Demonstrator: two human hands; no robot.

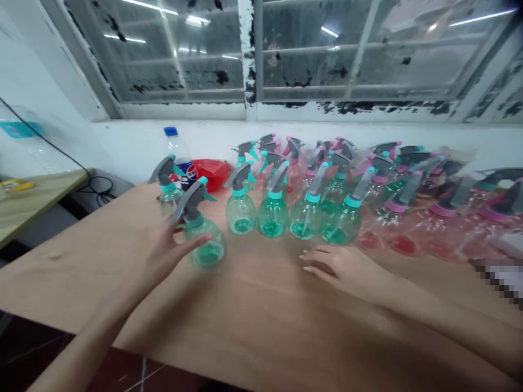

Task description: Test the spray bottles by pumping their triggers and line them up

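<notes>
My left hand (165, 251) is wrapped round the side of a green spray bottle (203, 235) with a grey trigger head, which stands tilted on the brown table (253, 310). My right hand (341, 268) lies on the table with fingers loosely curled, holding nothing, just in front of a row of green spray bottles (273, 209). Another green bottle (167, 188) stands behind the held one.
Several pink spray bottles (408, 218) crowd the right and back of the table. A capped soda bottle (180, 155) and a red bag (210, 171) sit near the white wall under a window. A side desk (28, 204) with cables stands at left.
</notes>
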